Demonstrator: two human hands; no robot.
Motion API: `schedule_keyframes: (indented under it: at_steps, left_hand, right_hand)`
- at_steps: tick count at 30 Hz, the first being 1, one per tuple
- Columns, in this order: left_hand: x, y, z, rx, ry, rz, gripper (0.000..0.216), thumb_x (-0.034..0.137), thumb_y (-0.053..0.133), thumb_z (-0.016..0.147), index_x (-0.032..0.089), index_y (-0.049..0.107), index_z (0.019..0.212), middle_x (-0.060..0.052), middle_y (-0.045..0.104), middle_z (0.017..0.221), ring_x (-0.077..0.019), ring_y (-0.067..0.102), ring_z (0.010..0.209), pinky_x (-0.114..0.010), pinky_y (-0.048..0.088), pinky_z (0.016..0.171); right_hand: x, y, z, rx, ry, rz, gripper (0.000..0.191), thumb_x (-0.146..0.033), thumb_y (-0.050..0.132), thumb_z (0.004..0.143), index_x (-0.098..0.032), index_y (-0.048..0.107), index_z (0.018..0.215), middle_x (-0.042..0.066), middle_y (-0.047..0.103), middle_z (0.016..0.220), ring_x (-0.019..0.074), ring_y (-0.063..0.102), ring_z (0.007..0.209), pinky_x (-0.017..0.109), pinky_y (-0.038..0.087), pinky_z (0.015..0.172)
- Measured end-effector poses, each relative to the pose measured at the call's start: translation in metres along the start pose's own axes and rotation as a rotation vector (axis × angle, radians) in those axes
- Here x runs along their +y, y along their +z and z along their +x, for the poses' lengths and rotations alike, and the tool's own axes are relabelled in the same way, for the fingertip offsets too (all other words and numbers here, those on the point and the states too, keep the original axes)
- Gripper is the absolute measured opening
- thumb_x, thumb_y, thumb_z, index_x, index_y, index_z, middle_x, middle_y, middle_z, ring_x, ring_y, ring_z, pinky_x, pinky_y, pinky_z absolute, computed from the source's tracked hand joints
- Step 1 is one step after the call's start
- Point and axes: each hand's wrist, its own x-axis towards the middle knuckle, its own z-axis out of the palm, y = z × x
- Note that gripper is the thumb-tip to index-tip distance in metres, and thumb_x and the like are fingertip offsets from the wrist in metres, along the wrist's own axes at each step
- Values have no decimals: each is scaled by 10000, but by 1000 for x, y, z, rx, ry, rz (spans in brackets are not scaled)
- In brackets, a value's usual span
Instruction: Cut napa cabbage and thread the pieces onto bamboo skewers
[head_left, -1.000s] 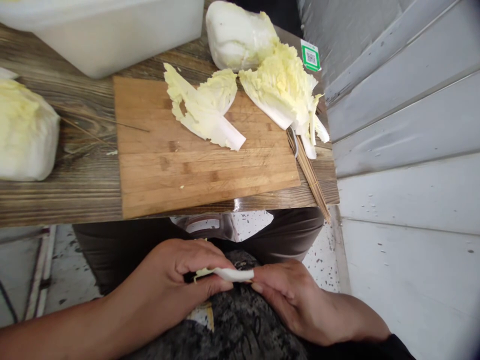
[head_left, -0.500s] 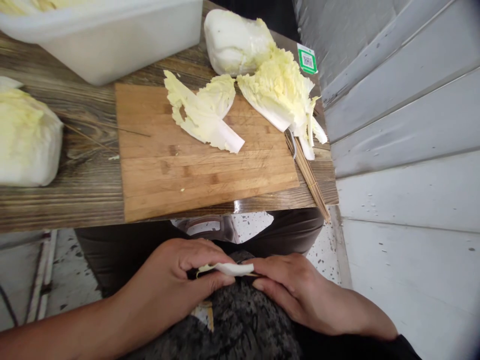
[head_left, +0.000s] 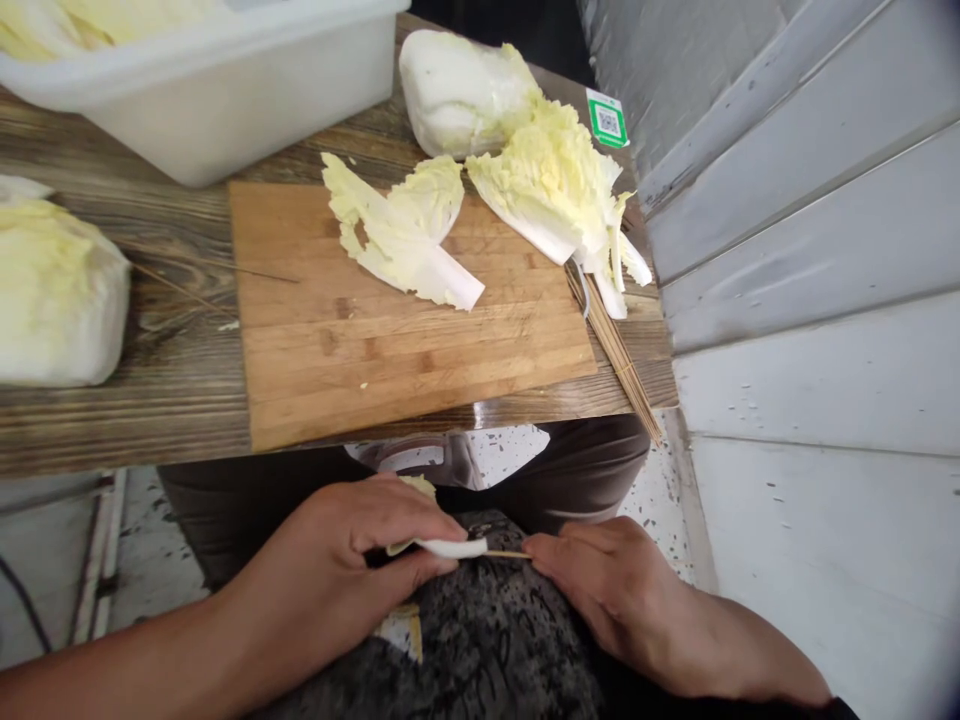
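Note:
Over my lap, my left hand (head_left: 390, 545) pinches a cabbage leaf (head_left: 457, 549), its white cut stem end pointing right and a yellow frill showing above the knuckles. My right hand (head_left: 600, 580) is closed on a thin wooden skewer (head_left: 508, 554), which runs from the stem end to my fingertips. How deep the skewer sits in the leaf is hidden by my left fingers. Beyond my hands, a loose cabbage leaf (head_left: 409, 240) lies on the wooden cutting board (head_left: 420, 350).
A bundle of skewers (head_left: 619, 350) overhangs the table's front edge by the wall (head_left: 810, 370). Behind are a cabbage piece (head_left: 547, 180) and a cabbage head (head_left: 465, 95). A white tub (head_left: 262, 90) holds leaves; another cabbage (head_left: 60, 290) sits left.
My right hand has moved right and slightly down, away from the leaf, so more of the skewer shows. My left hand has shifted slightly left with the leaf.

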Motion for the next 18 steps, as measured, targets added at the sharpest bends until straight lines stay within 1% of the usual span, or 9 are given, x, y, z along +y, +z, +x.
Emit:
schedule_keyframes:
  at_steps: [2, 4, 6, 8, 10, 14, 16, 18]
  left_hand:
    - [-2, 1, -5, 41, 128, 187, 210, 208, 541, 891, 268, 740, 856, 40, 779, 800, -141, 696, 742, -267, 517, 746]
    - [-2, 4, -13, 59, 233, 386, 261, 233, 462, 926, 268, 717, 879, 25, 769, 808, -178, 673, 777, -341, 468, 829]
    - [0, 7, -22, 69, 293, 536, 319, 202, 385, 941, 253, 700, 937, 4, 769, 837, -203, 660, 817, -390, 406, 905]
    - [3, 11, -30, 72, 324, 625, 376, 135, 327, 931, 230, 685, 990, -19, 769, 878, -214, 657, 852, -412, 352, 959]
    - [5, 13, -35, 101, 332, 667, 409, 87, 301, 909, 218, 679, 990, -30, 766, 881, -221, 655, 868, -416, 333, 979]
    - [6, 14, -33, 97, 348, 672, 411, 48, 306, 889, 225, 662, 994, -6, 766, 883, -206, 657, 869, -389, 326, 979]
    - [7, 14, -28, 89, 365, 646, 387, 74, 303, 929, 224, 651, 1009, 7, 769, 886, -192, 656, 865, -371, 323, 968]
    - [9, 14, -23, 99, 396, 622, 375, 131, 288, 976, 228, 650, 1001, 15, 770, 863, -182, 651, 851, -356, 324, 955]
  right_hand:
    - [-3, -5, 1, -39, -12, -65, 220, -91, 380, 972, -142, 587, 917, 6, 548, 699, 133, 445, 556, 273, 355, 510]
    - [-7, -9, 1, -32, -73, -162, 260, -82, 352, 963, -83, 604, 1024, 20, 565, 688, 145, 443, 532, 286, 370, 494]
    - [-9, -11, 1, 6, -168, -249, 320, -72, 334, 948, 2, 584, 1133, 45, 592, 688, 161, 474, 530, 298, 402, 487]
    - [-11, -10, 1, 13, -228, -307, 342, -65, 355, 924, 53, 572, 1161, 69, 618, 698, 175, 507, 537, 311, 423, 479]
    - [-12, -7, 1, -18, -249, -351, 342, -64, 392, 900, 67, 579, 1154, 82, 635, 712, 181, 521, 541, 319, 426, 464]
    - [-11, 1, 4, 24, -246, -419, 296, -60, 433, 885, 31, 612, 1103, 65, 615, 679, 172, 493, 527, 317, 383, 448]
    - [-12, 4, 9, 51, -246, -426, 234, -63, 459, 881, -12, 630, 1032, 52, 590, 662, 166, 469, 522, 319, 349, 448]
    - [-13, 6, 17, 34, -280, -418, 173, -65, 481, 876, -52, 635, 953, 48, 574, 668, 161, 454, 536, 317, 319, 450]
